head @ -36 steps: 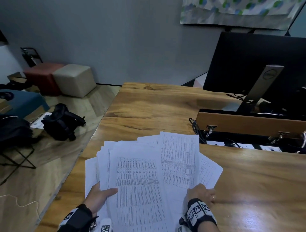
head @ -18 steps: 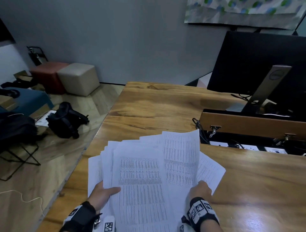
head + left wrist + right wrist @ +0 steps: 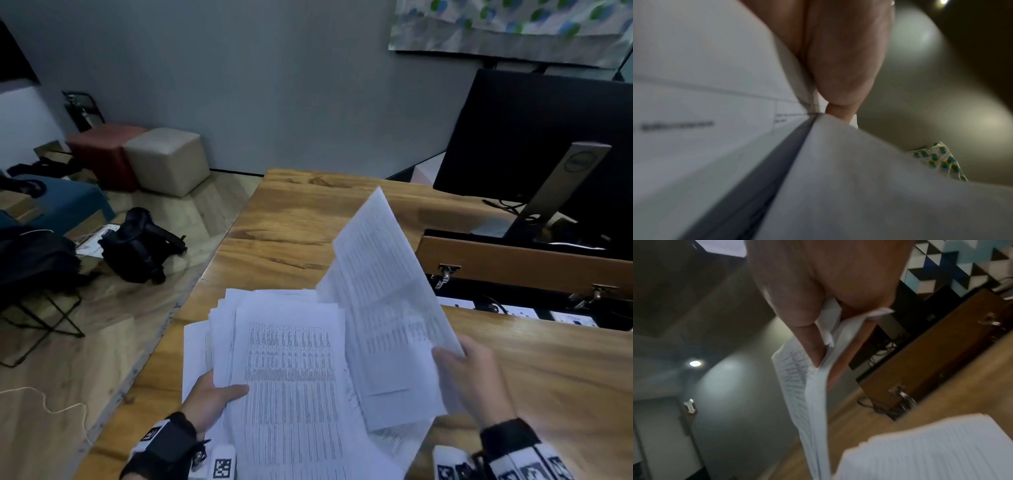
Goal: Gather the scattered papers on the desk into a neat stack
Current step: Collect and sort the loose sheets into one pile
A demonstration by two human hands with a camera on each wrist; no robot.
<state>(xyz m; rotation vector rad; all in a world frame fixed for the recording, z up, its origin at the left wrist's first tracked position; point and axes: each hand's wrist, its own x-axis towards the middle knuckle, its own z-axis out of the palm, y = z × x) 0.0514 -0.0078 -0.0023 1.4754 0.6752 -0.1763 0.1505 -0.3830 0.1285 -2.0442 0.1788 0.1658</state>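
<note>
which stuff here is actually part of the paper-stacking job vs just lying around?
Part of the job:
- fanned pile of papers, gripped by the left hand
- lifted sheets, pinched by the right hand
- desk

Just lying about:
- monitor
- black bag on the floor
- red and beige cube stools
- cable tray in the desk
</note>
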